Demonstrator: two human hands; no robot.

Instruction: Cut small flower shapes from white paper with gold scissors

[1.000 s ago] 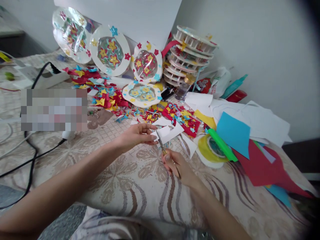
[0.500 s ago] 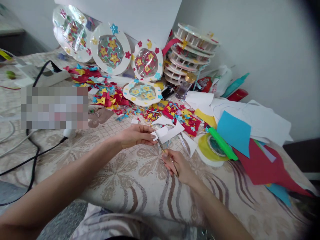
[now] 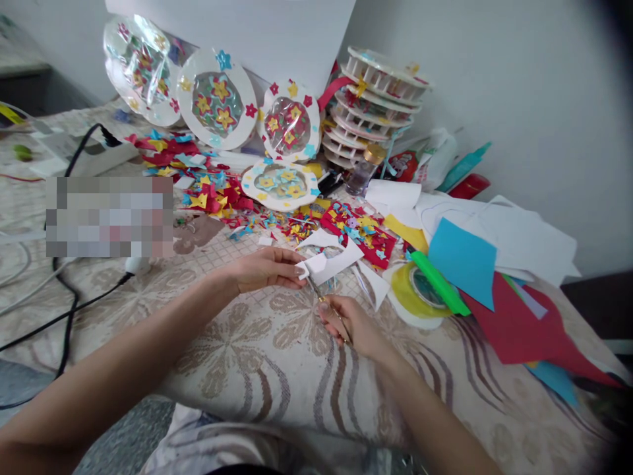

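Observation:
My left hand (image 3: 270, 269) pinches a small piece of white paper (image 3: 302, 270) between thumb and fingers. Scissors (image 3: 320, 298) with gold-coloured parts are in my right hand (image 3: 349, 323), fingers closed round the handles. Their blades point up and left, right at the edge of the white paper. Behind them lie cut white paper scraps (image 3: 341, 262), one with a curved edge. Another white scrap (image 3: 376, 290) rests to the right of the blades.
Colourful foam-like cuttings (image 3: 217, 198) spread behind my hands. Decorated round white frames (image 3: 217, 99) lean at the back, beside a stack of tiered discs (image 3: 378, 99). To the right are yellow tape (image 3: 413, 293), a green cutter (image 3: 440, 284) and coloured sheets (image 3: 462, 260). Black cables (image 3: 64, 290) run at left.
The scissor blades have shifted slightly left along the piece of white paper, and the paper has turned a little in my left hand. Both hands stay in nearly the same place.

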